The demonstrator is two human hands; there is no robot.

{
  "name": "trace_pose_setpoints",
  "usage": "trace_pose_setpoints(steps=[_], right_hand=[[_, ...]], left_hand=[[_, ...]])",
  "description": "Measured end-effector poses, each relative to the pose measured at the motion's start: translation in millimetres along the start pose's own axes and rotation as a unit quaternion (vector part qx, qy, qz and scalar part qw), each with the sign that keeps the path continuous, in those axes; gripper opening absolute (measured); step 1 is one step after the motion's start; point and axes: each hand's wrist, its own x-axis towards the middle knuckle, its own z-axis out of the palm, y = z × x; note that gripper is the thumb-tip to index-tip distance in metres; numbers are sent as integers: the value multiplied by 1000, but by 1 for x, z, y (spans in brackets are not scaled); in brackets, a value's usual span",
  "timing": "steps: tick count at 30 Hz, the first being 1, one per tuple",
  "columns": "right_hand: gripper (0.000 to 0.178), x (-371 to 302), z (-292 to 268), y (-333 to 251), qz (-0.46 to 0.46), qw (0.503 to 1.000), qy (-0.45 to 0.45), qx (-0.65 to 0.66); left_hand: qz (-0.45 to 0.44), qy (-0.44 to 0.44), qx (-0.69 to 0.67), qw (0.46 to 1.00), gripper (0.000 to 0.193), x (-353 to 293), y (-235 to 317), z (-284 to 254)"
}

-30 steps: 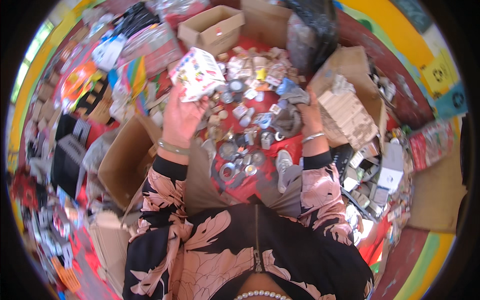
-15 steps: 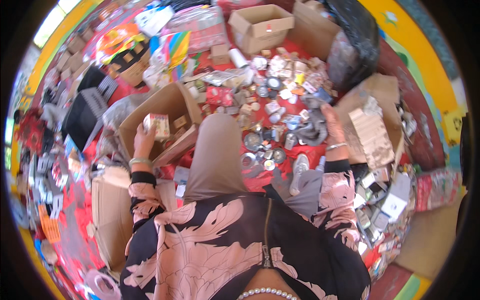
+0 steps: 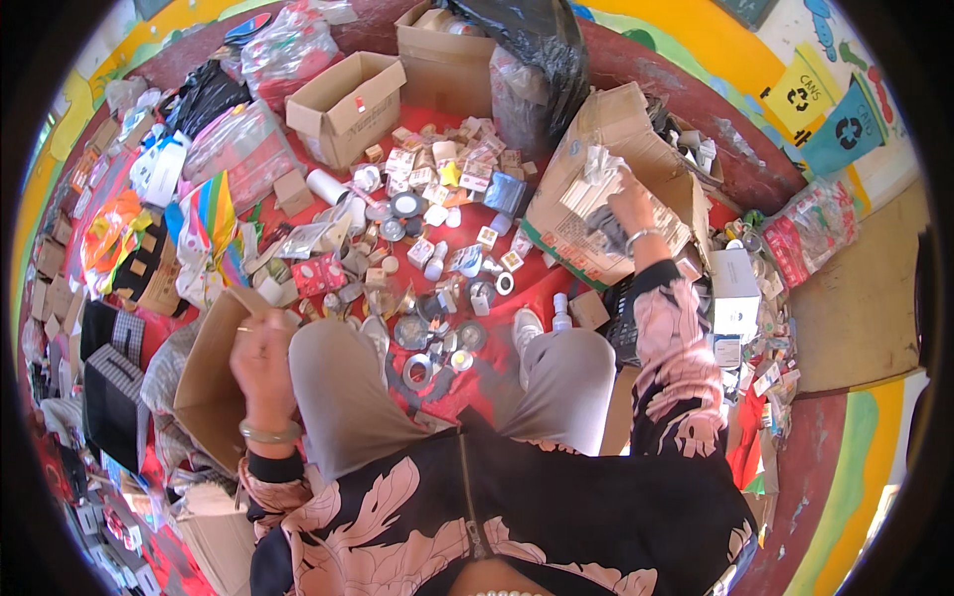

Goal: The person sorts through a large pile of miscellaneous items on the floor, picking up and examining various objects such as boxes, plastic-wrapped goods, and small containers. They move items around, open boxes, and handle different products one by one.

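Note:
My left hand (image 3: 263, 368), fingers curled, is at the right rim of an open cardboard box (image 3: 204, 348) beside my left knee. What those fingers hold, if anything, is hidden. My right hand (image 3: 632, 207) reaches out to the right over a large tilted cardboard box (image 3: 556, 214). It grips a dark grey cloth (image 3: 604, 230) that hangs in front of a corrugated cardboard flap. On the red ground between my knees lie round metal and glass pieces (image 3: 417, 370). Farther off is a heap of small boxes (image 3: 452, 164).
An open cardboard box (image 3: 343, 124) stands at the far side, near a black plastic bag (image 3: 547, 60). A white box (image 3: 735, 293) lies among small items at the right. Colourful bags (image 3: 214, 233) and black-and-grey boxes (image 3: 114, 397) crowd the left side.
My view has turned to the right. My right hand has carried the grey cloth from the ground over to the large box. The small box in my left hand is no longer visible.

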Motion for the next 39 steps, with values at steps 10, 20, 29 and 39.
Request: trace_pose_setpoints(steps=[10, 20, 29, 39], right_hand=[[41, 79, 21, 50, 71, 996, 33, -50], [23, -130, -8, -146, -381, 906, 104, 152], [65, -161, -70, -122, -269, 881, -273, 277], [74, 60, -61, 245, 365, 928, -40, -62]], left_hand=[[95, -218, -126, 963, 10, -3, 27, 121], [-358, -362, -727, 461, 42, 13, 69, 141], [-444, -288, -731, 432, 28, 18, 91, 207], [-327, -449, -455, 696, 23, 30, 70, 226]])
